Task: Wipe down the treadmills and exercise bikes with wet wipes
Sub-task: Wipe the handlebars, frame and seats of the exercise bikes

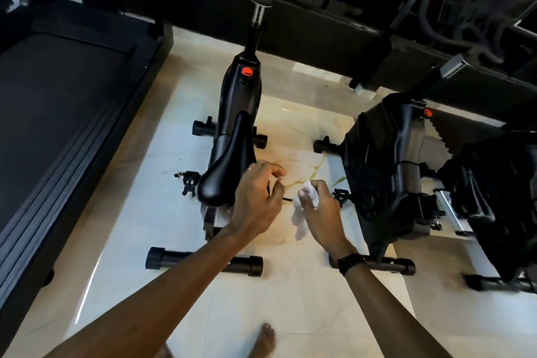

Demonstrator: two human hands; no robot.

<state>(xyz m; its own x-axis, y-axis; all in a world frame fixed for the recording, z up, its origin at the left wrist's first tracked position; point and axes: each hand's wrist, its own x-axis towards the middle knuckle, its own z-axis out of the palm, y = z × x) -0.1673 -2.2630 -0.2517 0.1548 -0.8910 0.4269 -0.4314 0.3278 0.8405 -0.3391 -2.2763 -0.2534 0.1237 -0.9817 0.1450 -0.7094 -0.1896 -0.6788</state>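
Obs.: right hand (pixel 316 209) holds a crumpled white wet wipe (pixel 305 200); fingers curl round the upper part, and the loose tail hangs below the palm. The wipe is in the air over the floor (pixel 290 314), between the two exercise bikes, touching neither.

Left hand (pixel 255 197) is beside the rear of the near bike's saddle (pixel 223 171), fingers loosely curled, thumb and forefinger close together. It holds nothing I can make out. A thin dark line shows between the two hands; cannot tell what it is.

Reading: both hands meet in front of the body, above the floor and off any machine. This suits refolding or bunching the wipe to get a fresh face, the left hand ready to help pull it. Judgement only.

Layout: left exercise bike (pixel 235 113) stands mid-floor, saddle toward the person. Right exercise bike (pixel 392 171) is near the right edge of the floor. Treadmill (pixel 58 110) runs along the left edge. A bare foot (pixel 266 340) is at the floor's near edge, so the person stands between and behind the bikes, both within reach.

Next likely surface: the saddle, the closest part to the left hand.
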